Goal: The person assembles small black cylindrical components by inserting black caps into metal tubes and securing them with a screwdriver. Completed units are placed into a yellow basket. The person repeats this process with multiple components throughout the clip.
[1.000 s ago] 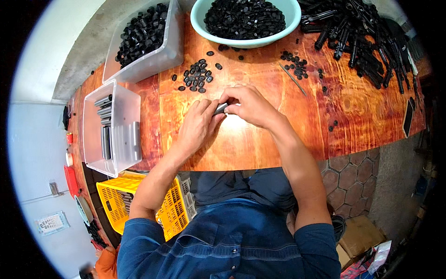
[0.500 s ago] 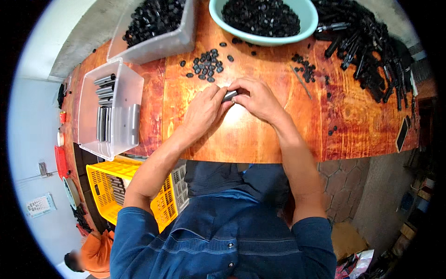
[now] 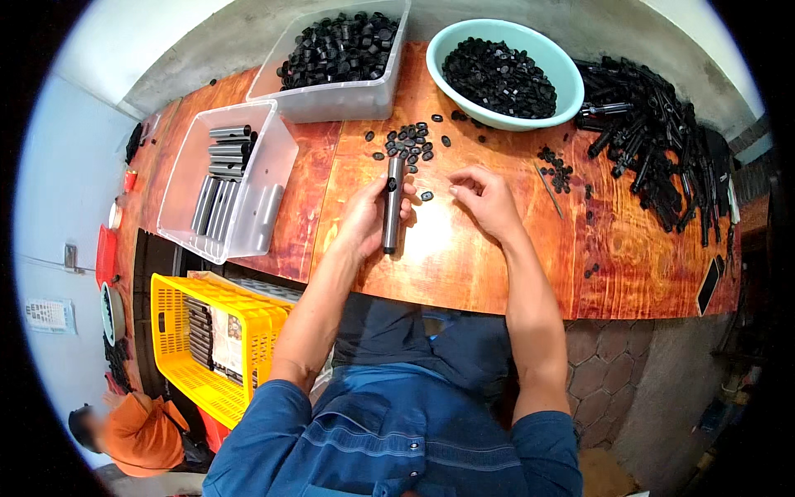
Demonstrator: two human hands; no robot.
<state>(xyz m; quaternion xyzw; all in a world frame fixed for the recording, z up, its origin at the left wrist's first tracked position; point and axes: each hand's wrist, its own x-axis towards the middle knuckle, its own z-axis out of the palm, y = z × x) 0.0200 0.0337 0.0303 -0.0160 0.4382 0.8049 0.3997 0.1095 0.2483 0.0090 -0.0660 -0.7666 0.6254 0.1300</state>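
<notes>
My left hand (image 3: 368,219) is closed around a grey metal tube (image 3: 393,217), held nearly upright in the picture. A dark hole shows near the tube's upper part, and its lower end is black. To the right, my right hand (image 3: 489,205) hovers over the table with fingers curved, thumb and forefinger a little apart, and nothing visible between them. One black oval piece (image 3: 427,196) lies between my hands. Just beyond the tube is a loose cluster of similar black oval pieces (image 3: 407,142).
Clear plastic bins hold metal tubes (image 3: 219,203) and black caps (image 3: 339,50). A pale green basin (image 3: 505,120) is full of small black parts. Black tubular parts (image 3: 654,149) are heaped far right, near a thin rod (image 3: 548,192). A yellow crate (image 3: 219,389) stands lower left; a person in orange (image 3: 145,435) sits beyond.
My hands were together around the tube; now my right hand has moved off it to the right. The left hand has turned the tube nearly upright in the picture. The view has shifted.
</notes>
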